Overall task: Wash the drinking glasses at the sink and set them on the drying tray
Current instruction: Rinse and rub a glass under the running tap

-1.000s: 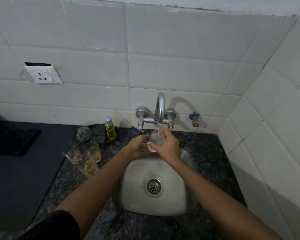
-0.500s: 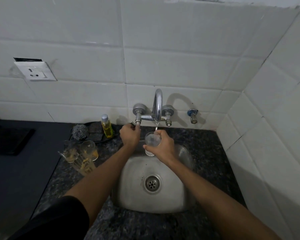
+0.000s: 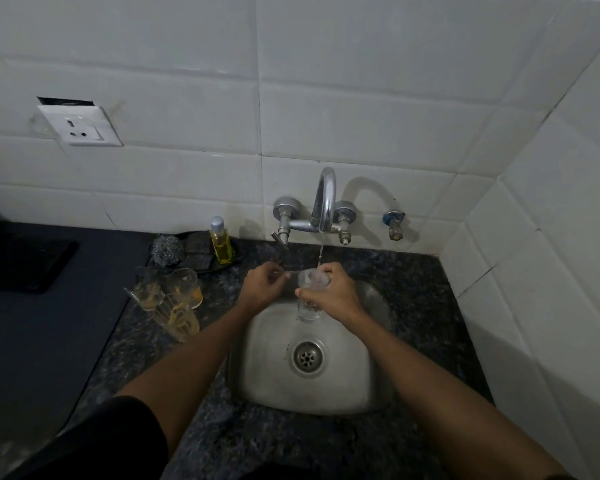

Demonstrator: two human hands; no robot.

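One clear glass (image 3: 311, 293), gripped upright in right hand (image 3: 333, 295) over sink (image 3: 361, 386) rear edge under tap (image 3: 326, 199) stream; left hand (image 3: 265, 284) loosely curled, holding nothing visible; best rotated so water reaches every wall.

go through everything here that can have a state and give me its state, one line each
tap: running, thin stream falling into the glass
clear glass: upright over the sink, held under the stream
right hand: gripping the clear glass
left hand: fingers curled, beside the glass rim; whether it holds anything is unclear
three dirty glasses: unwashed, yellow residue, standing on the counter
soap bottle: upright, capped
sink: drain open, no standing water
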